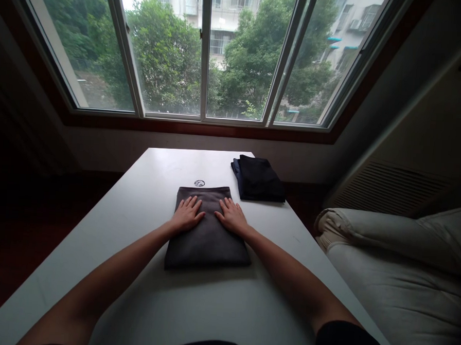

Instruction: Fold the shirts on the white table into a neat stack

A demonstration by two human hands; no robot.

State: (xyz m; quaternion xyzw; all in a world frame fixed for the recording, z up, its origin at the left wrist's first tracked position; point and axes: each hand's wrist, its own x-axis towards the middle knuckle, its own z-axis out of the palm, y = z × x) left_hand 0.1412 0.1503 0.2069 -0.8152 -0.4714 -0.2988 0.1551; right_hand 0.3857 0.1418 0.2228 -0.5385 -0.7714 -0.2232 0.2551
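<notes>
A folded dark grey-brown cloth (209, 246) lies flat on the white table (136, 198). On its upper left part rests my left hand (187, 214), palm down with the fingers spread. My right hand (231, 216) lies the same way on the upper right part, fingers apart. Neither hand grips anything. A gap of bare cloth separates the two thumbs.
Folded black and dark blue cloths (261, 179) are stacked at the table's far right edge. A small round dark-and-white item (199, 183) lies just beyond the grey-brown cloth. A pale sofa (399, 274) stands on the right, and a window (202, 118) is behind the table.
</notes>
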